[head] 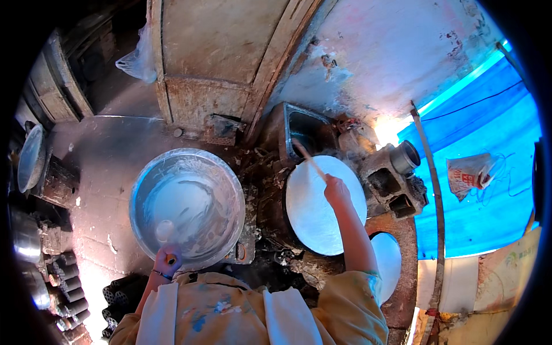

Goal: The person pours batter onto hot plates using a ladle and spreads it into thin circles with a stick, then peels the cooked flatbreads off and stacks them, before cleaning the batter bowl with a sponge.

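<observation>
My left hand (pixel 169 259) grips the handle of a ladle, whose round bowl (pixel 165 230) is over the near inner side of a wide metal basin (pixel 137 215). Pale liquid and whitish residue (pixel 185 200) show in the basin. My right hand (pixel 337 189) is closed on a long wooden stick (pixel 311 160) above a round pan or griddle (pixel 288 217) covered with a white layer (pixel 323 215). The stick's far end reaches towards a square dark container (pixel 308 127). Another round white surface (pixel 385 263) lies beside my right forearm.
Concrete blocks (pixel 390 189) with a metal can (pixel 404 156) stand right of the pan. Perforated coal briquettes (pixel 125 293) are stacked at lower left, with metal pots (pixel 26 241) farther left. A wooden door (pixel 202 47) and blue tarpaulin (pixel 478 129) border the place.
</observation>
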Tool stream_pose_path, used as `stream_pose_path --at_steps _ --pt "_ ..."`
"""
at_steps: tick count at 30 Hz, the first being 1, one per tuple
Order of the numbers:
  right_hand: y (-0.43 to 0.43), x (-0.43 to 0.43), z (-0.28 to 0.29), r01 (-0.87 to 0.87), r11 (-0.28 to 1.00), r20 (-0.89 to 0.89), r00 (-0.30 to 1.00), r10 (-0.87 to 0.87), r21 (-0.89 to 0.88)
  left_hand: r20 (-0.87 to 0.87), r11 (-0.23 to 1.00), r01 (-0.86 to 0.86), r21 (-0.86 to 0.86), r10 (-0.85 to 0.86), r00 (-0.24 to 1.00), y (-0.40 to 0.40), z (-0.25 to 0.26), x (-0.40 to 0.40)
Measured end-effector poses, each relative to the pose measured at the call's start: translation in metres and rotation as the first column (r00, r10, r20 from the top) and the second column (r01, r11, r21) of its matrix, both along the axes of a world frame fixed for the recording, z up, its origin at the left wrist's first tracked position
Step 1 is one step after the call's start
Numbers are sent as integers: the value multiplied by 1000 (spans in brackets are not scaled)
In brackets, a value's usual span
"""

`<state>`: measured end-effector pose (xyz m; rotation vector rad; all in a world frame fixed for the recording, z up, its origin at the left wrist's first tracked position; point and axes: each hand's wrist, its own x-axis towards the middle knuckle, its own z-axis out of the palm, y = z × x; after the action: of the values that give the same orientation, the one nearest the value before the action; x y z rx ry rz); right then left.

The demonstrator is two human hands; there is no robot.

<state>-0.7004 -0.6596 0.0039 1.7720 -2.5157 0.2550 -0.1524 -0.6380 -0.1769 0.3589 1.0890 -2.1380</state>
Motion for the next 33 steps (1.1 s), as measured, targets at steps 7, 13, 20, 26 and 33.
stream_pose_path --at_steps 7,13,20,26,33 --pt "64 60 11 -90 952 -18 995 99 291 -31 996 20 85 -18 999 -5 15 -16" --pt "160 108 -16 -118 852 -4 990 139 509 -22 985 168 49 -167 986 -29 39 -25" --pt "241 221 -111 478 802 640 751 -163 -357 97 900 416 127 -429 898 -55 13 -21" --pt "286 279 -63 976 214 999 41 19 -44 36 747 588 311 -627 778 -68 3 -34" --pt "435 252 -93 925 -251 834 111 -540 -286 116 724 631 278 -678 726 -51 0 -76"
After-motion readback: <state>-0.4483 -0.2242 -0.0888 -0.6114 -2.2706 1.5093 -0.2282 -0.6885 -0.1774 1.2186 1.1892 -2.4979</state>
